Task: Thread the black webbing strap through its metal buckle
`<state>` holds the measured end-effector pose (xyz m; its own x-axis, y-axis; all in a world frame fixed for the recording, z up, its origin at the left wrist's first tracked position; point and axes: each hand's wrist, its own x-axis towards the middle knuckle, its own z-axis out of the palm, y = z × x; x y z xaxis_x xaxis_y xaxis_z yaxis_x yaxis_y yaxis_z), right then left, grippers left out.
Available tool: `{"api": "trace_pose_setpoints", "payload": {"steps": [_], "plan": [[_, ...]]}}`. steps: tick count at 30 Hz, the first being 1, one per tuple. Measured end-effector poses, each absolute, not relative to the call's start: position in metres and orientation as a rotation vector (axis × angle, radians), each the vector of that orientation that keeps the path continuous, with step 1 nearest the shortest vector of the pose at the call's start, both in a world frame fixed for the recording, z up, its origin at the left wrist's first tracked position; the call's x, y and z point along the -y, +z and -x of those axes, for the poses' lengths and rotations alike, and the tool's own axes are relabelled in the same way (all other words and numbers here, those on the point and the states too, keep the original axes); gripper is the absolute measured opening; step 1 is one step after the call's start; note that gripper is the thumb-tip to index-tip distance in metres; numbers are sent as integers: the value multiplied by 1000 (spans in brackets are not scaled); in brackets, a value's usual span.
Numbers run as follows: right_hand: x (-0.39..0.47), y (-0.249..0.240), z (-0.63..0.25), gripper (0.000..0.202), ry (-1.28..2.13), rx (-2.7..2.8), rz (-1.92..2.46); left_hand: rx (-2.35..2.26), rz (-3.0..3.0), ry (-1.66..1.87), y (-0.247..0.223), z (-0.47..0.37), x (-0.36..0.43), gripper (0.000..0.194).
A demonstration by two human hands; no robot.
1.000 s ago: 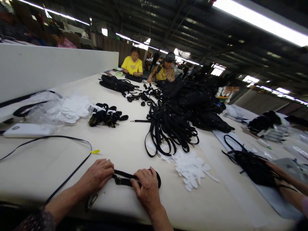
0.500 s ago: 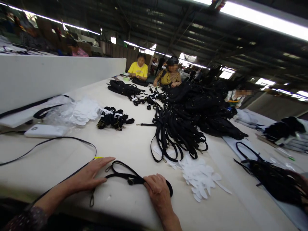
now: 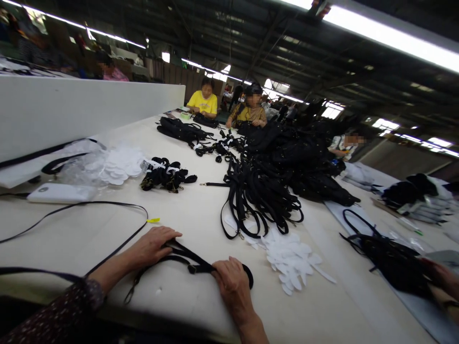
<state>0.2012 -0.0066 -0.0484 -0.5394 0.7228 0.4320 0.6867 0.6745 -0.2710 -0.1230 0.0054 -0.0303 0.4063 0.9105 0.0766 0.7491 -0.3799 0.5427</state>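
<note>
A black strap (image 3: 186,260) lay flat on the pale table (image 3: 186,215), close to its near edge, doubled over on itself with a small metal buckle near its middle. The left hand (image 3: 152,246) rested on the strap's left part, fingers curled down over it; whether they pinched it could not be told. The right hand (image 3: 233,286) pressed down on the strap's looped right end, fingers bent and held together on top of it.

Just right of that loop lay a scatter of white cut pieces (image 3: 290,260), and beyond them a heap of black straps (image 3: 258,200). Behind the left hand a thin black cord (image 3: 107,205) curved across the table, with a small yellow tag (image 3: 153,220) beside it; no writing on it could be read. Further left sat a white flat box (image 3: 60,192) and a clear plastic bag (image 3: 86,165) holding more white pieces. A tied bundle of black parts (image 3: 167,174) lay behind the cord. Bare table stretched between the strap and these heaps. At the far right another person's hand (image 3: 442,274) touched a dark pile.
</note>
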Motion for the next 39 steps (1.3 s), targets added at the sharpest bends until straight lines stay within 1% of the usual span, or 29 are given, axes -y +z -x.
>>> {"api": "trace_pose_setpoints", "payload": {"steps": [2, 3, 8, 13, 17, 23, 26, 28, 30, 34, 35, 36, 38, 39], "plan": [[9, -44, -201, 13, 80, 2375, 1076, -1405, -2260, 510, -33, 123, -5, 22], [10, -42, -201, 14, 70, 2375, 1064, -1402, -2262, 507, -34, 124, -4, 17], [13, -36, -199, 21, 91, 2349, 983, -1441, -2250, 502, -34, 125, 4, 17], [10, -34, -200, 13, 200, 2325, 1101, -1446, -2243, 488, -32, 133, 11, 16], [5, -29, -201, 11, 217, 2306, 1226, -1455, -2236, 480, -27, 144, 16, 19], [3, -26, -200, 12, 192, 2345, 1222, -1456, -2223, 415, -10, 145, 28, 25], [3, -27, -199, 12, 193, 2337, 1231, -1502, -2269, 384, -4, 143, 38, 42], [3, -26, -200, 11, 206, 2334, 1231, -1523, -2296, 365, -2, 143, 42, 48], [2, -24, -202, 11, 225, 2340, 1217, -1522, -2306, 343, -3, 146, 42, 43], [-2, -23, -207, 10, 274, 2385, 1170, -1489, -2372, 305, -10, 155, 34, 16], [-2, -24, -209, 9, 281, 2389, 1165, -1492, -2393, 298, -13, 156, 32, 12], [-3, -26, -210, 9, 282, 2386, 1163, -1511, -2408, 298, -16, 157, 31, 12], [-3, -30, -212, 16, 271, 2380, 1160, -1600, -2401, 332, -22, 153, 32, 14], [-3, -32, -213, 20, 265, 2385, 1159, -1661, -2381, 366, -24, 147, 33, 18]]}}
